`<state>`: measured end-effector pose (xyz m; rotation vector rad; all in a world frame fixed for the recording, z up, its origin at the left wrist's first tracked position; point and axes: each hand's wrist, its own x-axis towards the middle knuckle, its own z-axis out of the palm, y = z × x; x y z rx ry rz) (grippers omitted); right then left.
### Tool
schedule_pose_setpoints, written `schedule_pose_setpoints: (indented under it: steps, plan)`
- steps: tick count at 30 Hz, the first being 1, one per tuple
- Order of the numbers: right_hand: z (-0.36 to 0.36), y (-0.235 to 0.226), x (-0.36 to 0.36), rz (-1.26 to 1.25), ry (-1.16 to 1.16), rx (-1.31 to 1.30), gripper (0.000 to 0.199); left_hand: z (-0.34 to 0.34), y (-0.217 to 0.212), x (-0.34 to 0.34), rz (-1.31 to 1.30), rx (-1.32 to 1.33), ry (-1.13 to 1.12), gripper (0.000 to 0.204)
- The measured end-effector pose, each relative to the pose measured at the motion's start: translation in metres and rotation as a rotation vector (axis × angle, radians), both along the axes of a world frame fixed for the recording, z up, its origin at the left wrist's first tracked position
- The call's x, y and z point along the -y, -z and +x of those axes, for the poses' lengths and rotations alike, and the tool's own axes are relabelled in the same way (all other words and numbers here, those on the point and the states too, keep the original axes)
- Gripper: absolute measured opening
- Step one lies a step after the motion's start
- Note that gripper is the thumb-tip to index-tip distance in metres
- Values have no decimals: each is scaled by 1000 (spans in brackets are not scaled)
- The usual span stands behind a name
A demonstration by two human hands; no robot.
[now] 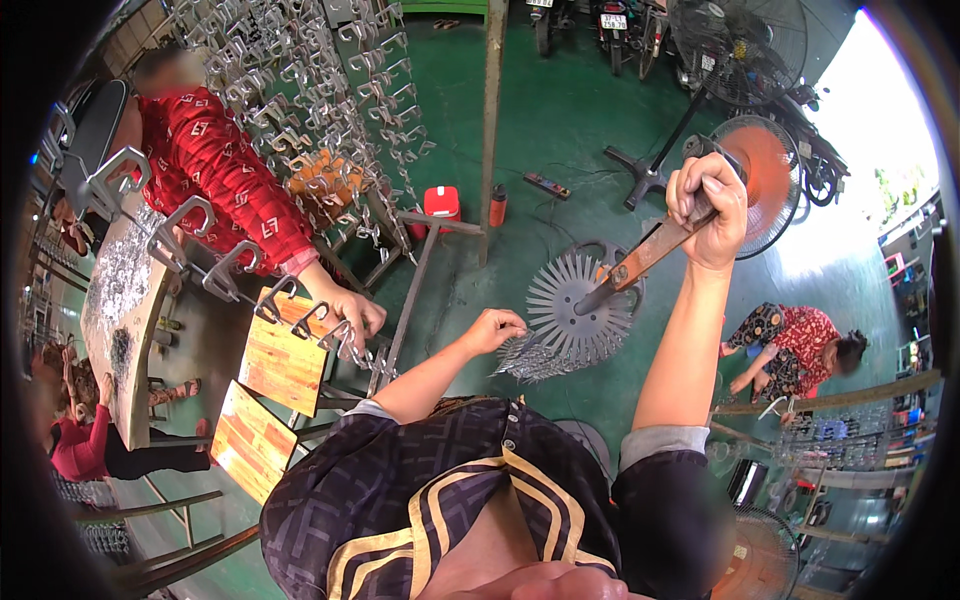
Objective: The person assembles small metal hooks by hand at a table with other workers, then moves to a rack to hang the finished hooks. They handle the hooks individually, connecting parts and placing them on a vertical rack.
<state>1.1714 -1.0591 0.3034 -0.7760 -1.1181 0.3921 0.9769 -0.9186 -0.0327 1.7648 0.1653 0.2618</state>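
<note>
Right now the person's right hand (708, 205) is wrapped tight around the rusty handles of big pliers (640, 262), and the tip touches a round metal disc with spikes (578, 305). The left hand (494, 328) pinches the disc's lower edge, just above the green floor (560, 120). Some spikes at the bottom look bent down, and the rest stick out flat, so a lot seems left to bend.

Green floor (560, 110) carries everything. Red box (441, 203) near centre, orange bottle (497, 205) just beside at its 3 o'clock. Black power strip (548, 185) at 2 o'clock from bottle. Fan stand base (640, 172) further toward 3 o'clock. Parked motorbikes (610, 25) at 12 o'clock edge.
</note>
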Motion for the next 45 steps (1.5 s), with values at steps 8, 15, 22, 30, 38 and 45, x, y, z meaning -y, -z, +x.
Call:
schedule_pose_setpoints:
  steps: [8, 15, 22, 30, 38, 45]
  plan:
    - [1, -2, -1, 1, -14, 3, 18, 7, 3, 5, 57, -23, -4, 11]
    - [0, -1, -2, 2, 0, 7, 19, -1, -30, 16, 243, -109, -237, 17]
    - [-4, -3, 0, 7, 44, 54, 23, -50, -173, 27, 483, 114, 84, 15]
    - [-4, -1, -1, -1, 30, 38, 21, -161, -368, 19, 509, 443, 575, 18]
    - [-1, -2, -1, 4, 0, 11, 19, -201, -492, -32, 857, 1087, -1103, 13]
    - [-1, -2, 1, 14, 4, 10, 18, -200, -548, -88, 444, 814, -895, 10]
